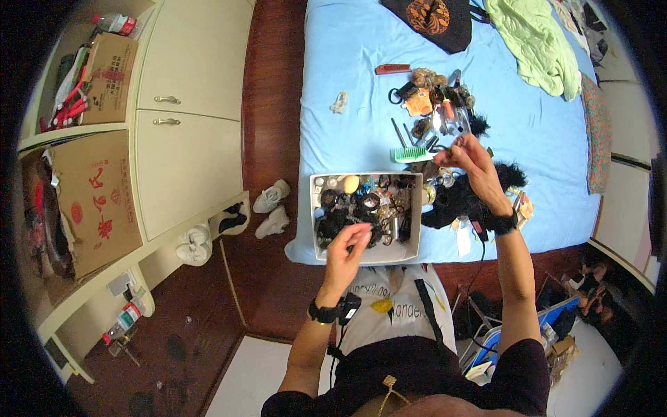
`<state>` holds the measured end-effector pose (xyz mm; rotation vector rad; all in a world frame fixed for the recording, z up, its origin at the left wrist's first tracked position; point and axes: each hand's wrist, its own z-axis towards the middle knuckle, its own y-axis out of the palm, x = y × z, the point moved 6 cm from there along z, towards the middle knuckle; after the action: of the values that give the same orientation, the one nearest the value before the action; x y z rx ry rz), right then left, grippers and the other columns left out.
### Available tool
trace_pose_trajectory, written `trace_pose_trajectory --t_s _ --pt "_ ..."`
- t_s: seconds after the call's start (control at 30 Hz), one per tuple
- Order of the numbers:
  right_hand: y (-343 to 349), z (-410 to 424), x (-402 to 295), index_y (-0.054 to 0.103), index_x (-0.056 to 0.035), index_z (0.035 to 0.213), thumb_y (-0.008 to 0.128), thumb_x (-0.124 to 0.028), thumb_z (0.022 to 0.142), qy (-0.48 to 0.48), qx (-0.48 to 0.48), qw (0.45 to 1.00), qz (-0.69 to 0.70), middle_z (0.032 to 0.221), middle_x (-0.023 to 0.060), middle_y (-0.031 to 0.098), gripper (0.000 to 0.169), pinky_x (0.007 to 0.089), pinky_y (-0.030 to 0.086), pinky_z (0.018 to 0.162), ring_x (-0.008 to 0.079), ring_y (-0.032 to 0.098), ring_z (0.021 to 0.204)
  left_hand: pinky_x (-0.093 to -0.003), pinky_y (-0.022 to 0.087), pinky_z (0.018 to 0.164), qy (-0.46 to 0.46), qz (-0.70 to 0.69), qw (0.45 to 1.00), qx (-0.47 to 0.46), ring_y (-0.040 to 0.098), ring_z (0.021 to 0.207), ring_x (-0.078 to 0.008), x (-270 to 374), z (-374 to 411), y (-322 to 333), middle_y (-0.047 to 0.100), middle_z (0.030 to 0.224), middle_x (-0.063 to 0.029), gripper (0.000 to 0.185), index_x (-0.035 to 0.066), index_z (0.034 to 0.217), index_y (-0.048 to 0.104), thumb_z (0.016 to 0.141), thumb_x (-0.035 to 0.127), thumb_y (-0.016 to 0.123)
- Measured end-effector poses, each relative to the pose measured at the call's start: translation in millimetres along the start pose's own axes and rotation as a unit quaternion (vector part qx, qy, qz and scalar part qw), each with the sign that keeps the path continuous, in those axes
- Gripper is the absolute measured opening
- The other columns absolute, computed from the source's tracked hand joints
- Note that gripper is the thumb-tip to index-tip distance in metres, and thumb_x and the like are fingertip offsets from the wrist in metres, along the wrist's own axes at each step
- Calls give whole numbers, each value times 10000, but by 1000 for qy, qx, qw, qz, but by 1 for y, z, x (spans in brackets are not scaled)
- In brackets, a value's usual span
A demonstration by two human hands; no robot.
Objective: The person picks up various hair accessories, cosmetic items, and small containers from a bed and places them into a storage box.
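My left hand (350,247) is over the near edge of a white open box (418,250), fingers curled; whether it pinches something small cannot be told. The box holds hair ties, a yellow sponge (351,184) and many small accessories. My right hand (471,161) is raised over the bed, its fingertips near a clear plastic bag (452,122) that looks held between them. Left of those fingertips lies a green comb (410,154). Beyond are black pens or sticks (398,132), a hair claw (421,127), an orange packet (418,103) and a reddish comb (393,69). Black fluffy hair pieces (451,203) lie right of the box.
The box stands at the near edge of a bed with a blue sheet (344,140). A green quilted cloth (542,47) and a black bag (453,36) lie farther back. White shoes (271,196) stand on the floor beside a cabinet (190,62). Cables hang from both wrists.
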<state>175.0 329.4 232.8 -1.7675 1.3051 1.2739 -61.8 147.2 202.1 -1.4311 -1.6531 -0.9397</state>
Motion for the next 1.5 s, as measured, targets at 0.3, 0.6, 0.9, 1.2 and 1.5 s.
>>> trace_pose_trajectory --t_s 0.3,0.6,0.9,1.2,1.5 --pt "85 -121 -18 500 -18 1029 546 -113 916 41 -202 977 -59 954 81 643 155 271 474 769 113 592 897 -416 302 1050 216 179 952 -123 322 1309 -347 46 -21 73 343 1419 -160 702 48 1261 460 638 109 779" --pt "43 -104 51 536 4 938 555 -106 906 27 71 968 -241 799 93 645 116 261 478 654 120 610 735 -290 500 740 -105 -39 993 -24 622 787 -177 -102 -22 14 640 882 -101 192 9 984 506 970 186 435" --pt "75 -70 101 548 -9 919 586 -134 864 43 112 966 -231 684 138 614 141 314 456 546 224 602 583 -378 539 753 -176 -236 954 54 636 754 -251 -85 26 9 614 850 -150 193 2 1020 484 963 180 434" --pt "85 -83 139 547 1 905 571 -110 848 69 149 963 -212 646 133 593 127 314 449 539 217 580 556 -293 516 693 -146 -124 979 61 639 751 -201 -91 53 12 636 889 -135 187 10 992 519 970 170 425" --pt "90 -97 165 545 6 892 581 -81 816 96 115 955 -254 702 189 611 121 379 476 583 328 626 647 -317 498 631 91 335 938 5 639 706 -209 -87 40 23 644 827 -140 171 1 984 538 921 150 482"
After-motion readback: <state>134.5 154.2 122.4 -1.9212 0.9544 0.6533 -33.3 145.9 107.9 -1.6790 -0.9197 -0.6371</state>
